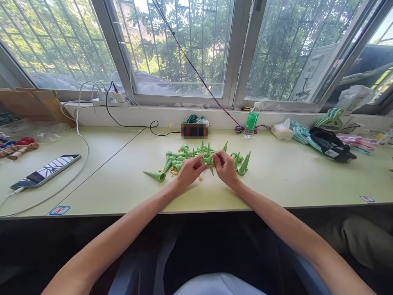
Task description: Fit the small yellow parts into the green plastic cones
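Note:
A green plastic watering spike (207,158) is held between my hands above the table, its round open end up and its point down. My left hand (190,170) is closed on the spike's left side with thumb and fingers. From the right, my right hand (225,165) pinches at the spike's collar; any small part between those fingertips is hidden. Behind and around the hands lies a pile of similar green spikes (168,159), some upright, some on their sides. One loose spike (155,175) lies left of the pile. Small yellow pieces (173,172) are scattered by my left hand.
A phone (46,171) on a charging cable lies at the left. Along the back stand a dark boxy device (194,131), a water bottle (251,120) and a tissue pack (281,130). A black strapped item (332,145) sits at the right.

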